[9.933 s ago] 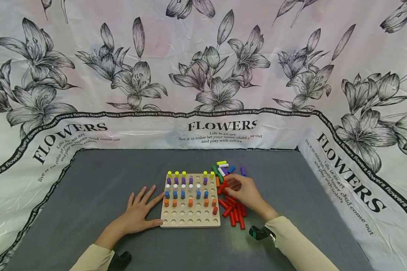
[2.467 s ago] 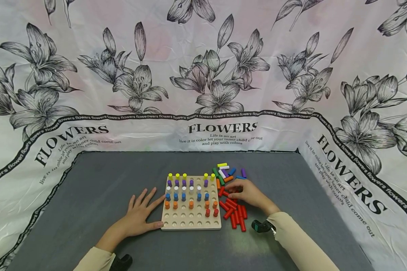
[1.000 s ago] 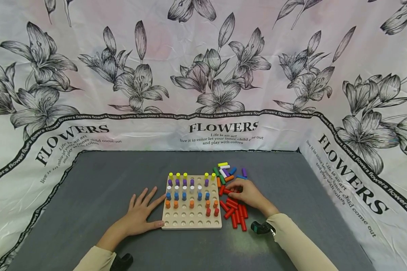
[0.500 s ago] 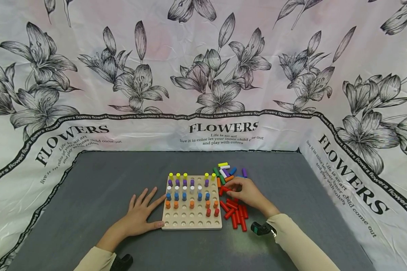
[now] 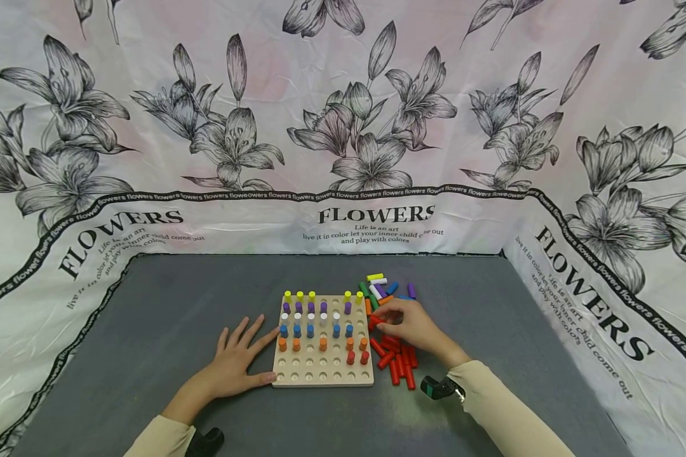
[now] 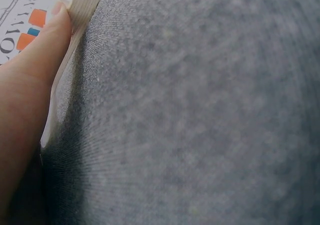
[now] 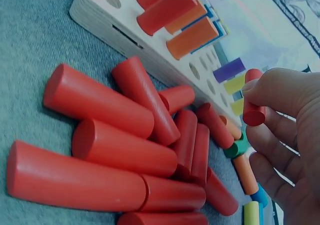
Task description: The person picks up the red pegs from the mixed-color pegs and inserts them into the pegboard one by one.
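A pale wooden pegboard (image 5: pixel 314 374) lies on the table, with yellow, purple, white, blue and orange pegs standing in rows. Two red pegs (image 5: pixel 350 358) stand at the right of the row in front of the orange ones. My left hand (image 5: pixel 231 365) lies spread at the board's left side, thumb and index fingertip at its edge; the left wrist view shows the thumb (image 6: pixel 47 45) against that edge. Right of the board, my right hand (image 5: pixel 411 322) pinches a red peg (image 7: pixel 254 102) between thumb and fingers, above loose red pegs (image 7: pixel 115 150).
More loose pegs in green, white, purple, blue, orange and yellow (image 5: pixel 374 277) lie behind the red heap, near the board's far right corner. Grey cloth (image 5: pixel 166 304) covers the table. A flower-printed curtain (image 5: pixel 371 231) borders the back and sides.
Since the oldest frame, a second red peg has come to stand in the board. My right hand has just picked a red peg from the heap and shifted slightly left. The left hand stays put.
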### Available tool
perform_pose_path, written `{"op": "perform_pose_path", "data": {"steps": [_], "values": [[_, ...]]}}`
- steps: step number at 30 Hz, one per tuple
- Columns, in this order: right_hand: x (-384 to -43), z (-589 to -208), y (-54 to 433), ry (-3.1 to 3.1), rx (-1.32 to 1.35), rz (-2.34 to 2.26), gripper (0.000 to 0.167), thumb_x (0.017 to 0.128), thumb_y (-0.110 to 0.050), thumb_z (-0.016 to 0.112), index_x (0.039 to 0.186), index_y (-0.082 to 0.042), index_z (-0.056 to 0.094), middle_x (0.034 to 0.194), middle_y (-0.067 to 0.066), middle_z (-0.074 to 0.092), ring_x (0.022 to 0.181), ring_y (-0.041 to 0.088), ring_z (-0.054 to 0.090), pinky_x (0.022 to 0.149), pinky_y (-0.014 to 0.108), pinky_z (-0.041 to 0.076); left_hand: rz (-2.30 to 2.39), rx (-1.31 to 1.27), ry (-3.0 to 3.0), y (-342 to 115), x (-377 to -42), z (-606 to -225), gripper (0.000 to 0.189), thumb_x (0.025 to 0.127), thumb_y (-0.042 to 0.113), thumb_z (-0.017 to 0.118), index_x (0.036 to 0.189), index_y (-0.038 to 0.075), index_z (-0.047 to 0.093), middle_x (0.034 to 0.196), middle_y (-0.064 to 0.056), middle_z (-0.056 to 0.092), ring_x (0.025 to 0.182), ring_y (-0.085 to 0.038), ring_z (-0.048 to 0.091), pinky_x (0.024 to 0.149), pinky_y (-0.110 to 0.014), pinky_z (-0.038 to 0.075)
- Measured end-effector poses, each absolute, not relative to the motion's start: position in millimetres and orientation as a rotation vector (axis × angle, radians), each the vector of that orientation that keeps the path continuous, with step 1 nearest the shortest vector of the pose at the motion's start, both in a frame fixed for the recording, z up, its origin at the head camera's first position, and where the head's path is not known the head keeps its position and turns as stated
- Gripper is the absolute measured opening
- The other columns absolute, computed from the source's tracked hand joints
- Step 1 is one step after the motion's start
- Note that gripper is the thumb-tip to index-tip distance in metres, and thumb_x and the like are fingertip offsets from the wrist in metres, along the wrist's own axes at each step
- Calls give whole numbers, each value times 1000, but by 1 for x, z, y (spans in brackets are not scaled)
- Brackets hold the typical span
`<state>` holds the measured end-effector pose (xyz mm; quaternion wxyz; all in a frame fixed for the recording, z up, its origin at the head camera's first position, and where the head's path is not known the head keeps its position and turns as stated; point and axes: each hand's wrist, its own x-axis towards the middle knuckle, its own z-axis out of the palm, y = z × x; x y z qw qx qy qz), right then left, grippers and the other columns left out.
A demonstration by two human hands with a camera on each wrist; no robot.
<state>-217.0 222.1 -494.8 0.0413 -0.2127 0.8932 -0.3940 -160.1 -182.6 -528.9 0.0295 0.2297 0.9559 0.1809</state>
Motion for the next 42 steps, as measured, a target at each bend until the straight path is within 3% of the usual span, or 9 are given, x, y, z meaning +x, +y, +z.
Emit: {"op": "perform_pose_path", "data": {"steps": [26, 42], "values": [[-198, -473, 194, 2672, -713, -1252, 21, 88, -17, 75, 108, -21, 74, 96, -2, 71, 82, 5, 63, 75, 23, 55, 569, 710, 2943, -183, -160, -528, 88, 82, 68, 64, 156, 32, 33, 165, -17, 22, 150, -50, 17, 109, -79, 12], [-194, -472, 183, 2642, -731, -1279, 21, 86, -14, 76, 106, -14, 70, 94, 1, 72, 81, 7, 66, 74, 21, 55, 561, 710, 2943, -183, -161, -531, 88, 82, 69, 63, 156, 32, 32, 165, -16, 22, 150, -50, 17, 109, -79, 12]]}}
